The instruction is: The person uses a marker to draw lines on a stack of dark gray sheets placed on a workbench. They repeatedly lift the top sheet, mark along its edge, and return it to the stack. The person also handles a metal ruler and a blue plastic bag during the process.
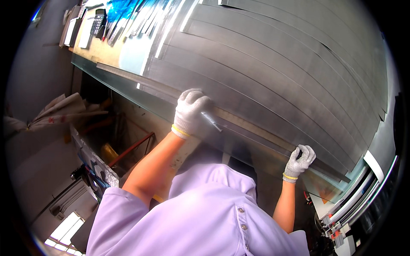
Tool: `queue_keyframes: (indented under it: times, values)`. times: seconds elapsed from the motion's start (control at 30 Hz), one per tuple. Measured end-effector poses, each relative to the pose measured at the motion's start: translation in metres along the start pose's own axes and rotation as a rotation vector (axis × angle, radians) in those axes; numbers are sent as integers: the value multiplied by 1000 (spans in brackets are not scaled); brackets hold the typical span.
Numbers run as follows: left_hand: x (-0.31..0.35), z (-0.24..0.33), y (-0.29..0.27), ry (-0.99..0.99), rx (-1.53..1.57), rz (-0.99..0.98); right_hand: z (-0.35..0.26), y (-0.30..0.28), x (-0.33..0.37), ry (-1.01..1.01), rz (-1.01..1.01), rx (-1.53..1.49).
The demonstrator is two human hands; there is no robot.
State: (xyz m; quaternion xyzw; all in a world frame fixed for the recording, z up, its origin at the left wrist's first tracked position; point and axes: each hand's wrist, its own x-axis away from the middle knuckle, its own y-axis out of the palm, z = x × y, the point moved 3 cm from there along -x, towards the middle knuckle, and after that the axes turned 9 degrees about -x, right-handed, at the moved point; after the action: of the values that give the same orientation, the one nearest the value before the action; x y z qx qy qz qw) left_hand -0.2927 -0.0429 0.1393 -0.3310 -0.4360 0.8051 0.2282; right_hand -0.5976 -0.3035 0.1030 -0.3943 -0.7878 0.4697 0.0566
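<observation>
Along the glass tabletop (141, 97), a long strip (247, 126) slants down rightward.

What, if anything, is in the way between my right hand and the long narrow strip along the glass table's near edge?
Nothing visible: the gloved right hand is right at the narrow strip, though the exact contact is hard to make out. The pale thin item beside the left hand is well off to the left.

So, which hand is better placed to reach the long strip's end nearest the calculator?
Probably the left hand: it's closer to that end of the long strip, while the right hand is near the opposite end.
</observation>
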Motion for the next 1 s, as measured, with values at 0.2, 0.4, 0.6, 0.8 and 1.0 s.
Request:
queue_keyframes:
  times: [0.2,0.4,0.6,0.8,1.0]
  values:
    - [9,-15,11,27,-54,-21,-11,0,-8,-32,48,62]
    - [15,-6,19,35,2,8,9,-5,-5,-41,37,92]
    - [36,-36,30,36,75,-11,5,-6,-8,-3,61,31]
    - [39,-44,35,-74,210,-44,6,-10,-8,9,89,23]
    - [31,-30,29,22,90,-34,12,-2,-1,18,74,12]
